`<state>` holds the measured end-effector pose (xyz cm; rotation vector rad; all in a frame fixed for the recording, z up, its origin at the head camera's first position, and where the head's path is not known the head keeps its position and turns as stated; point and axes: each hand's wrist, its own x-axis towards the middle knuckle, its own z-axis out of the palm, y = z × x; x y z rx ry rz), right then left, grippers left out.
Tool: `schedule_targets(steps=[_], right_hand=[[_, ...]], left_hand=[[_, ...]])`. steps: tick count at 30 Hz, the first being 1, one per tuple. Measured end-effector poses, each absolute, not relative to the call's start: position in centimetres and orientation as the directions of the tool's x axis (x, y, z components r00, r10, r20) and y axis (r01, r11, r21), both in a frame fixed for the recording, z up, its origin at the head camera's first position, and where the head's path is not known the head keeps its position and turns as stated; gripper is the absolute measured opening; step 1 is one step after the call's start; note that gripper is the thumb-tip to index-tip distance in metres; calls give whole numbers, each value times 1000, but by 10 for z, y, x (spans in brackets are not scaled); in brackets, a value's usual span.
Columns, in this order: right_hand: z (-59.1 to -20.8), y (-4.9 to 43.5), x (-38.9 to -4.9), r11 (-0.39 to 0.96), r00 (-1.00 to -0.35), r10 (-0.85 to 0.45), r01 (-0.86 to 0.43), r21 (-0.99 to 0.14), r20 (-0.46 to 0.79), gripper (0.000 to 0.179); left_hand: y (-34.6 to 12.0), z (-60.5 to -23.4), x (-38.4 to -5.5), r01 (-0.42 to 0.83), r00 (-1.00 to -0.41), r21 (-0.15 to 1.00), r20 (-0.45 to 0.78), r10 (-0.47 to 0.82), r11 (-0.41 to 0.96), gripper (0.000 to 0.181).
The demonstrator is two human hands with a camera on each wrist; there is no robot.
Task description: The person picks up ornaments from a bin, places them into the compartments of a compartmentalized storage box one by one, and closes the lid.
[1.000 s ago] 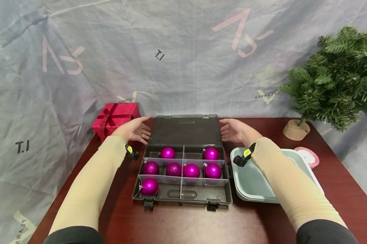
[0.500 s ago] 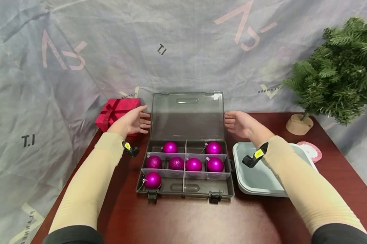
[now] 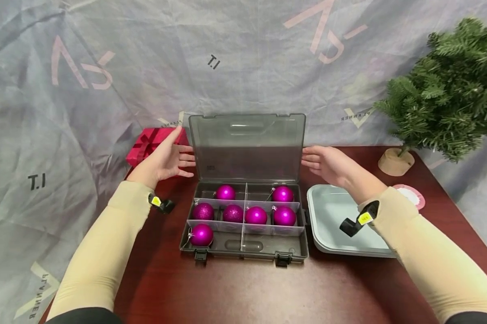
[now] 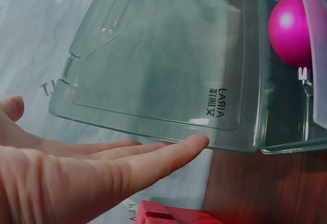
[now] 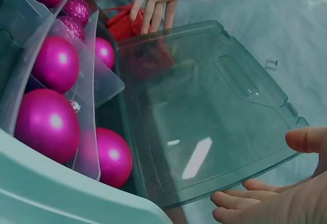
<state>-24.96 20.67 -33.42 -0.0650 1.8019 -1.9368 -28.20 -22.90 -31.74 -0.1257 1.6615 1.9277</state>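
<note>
A smoky clear plastic organizer box [image 3: 223, 258] stands on the table, its hinged lid [image 3: 247, 157] raised nearly upright. Several magenta Christmas balls [image 3: 256, 215], some glittery, sit in its divided compartments; the two front right compartments hold none. My left hand [image 3: 168, 157] has its fingers spread straight at the lid's left side edge. On the other side, my right hand [image 3: 332, 164] has its fingertips right at the lid's right edge. In the right wrist view, the right thumb stands apart from the fingers beside the lid edge. Neither hand curls round anything.
A red gift box [image 3: 146, 141] stands behind the left hand. Pale blue-grey trays [image 3: 336, 216] lie right of the organizer, under the right wrist. Farther right are a pink-and-white ribbon roll [image 3: 414, 195] and a small artificial fir tree [image 3: 437, 94] on a wooden base.
The lid has swung up from lying back to nearly upright, with both hands rising and coming nearer alongside its edges. The balls stay in their compartments.
</note>
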Motion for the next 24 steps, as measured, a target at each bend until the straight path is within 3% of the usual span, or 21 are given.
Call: schedule_targets(steps=[16,21,24], right_hand=[[-318,213,-181,51,-874,-424,239,-970,-238,89],[-330,208,-159,-13,-884,-426,219,-976,-193,84],[-339,206,-149,-55,-889,-424,218,-974,-175,77]], left_hand=[[-241,-312,-220,-293,-862,950,-312,400,110,105],[-251,-324,-199,-217,-880,970,-241,410,106,92],[-258,-335,-187,-157,-907,985,-170,385,65,69]])
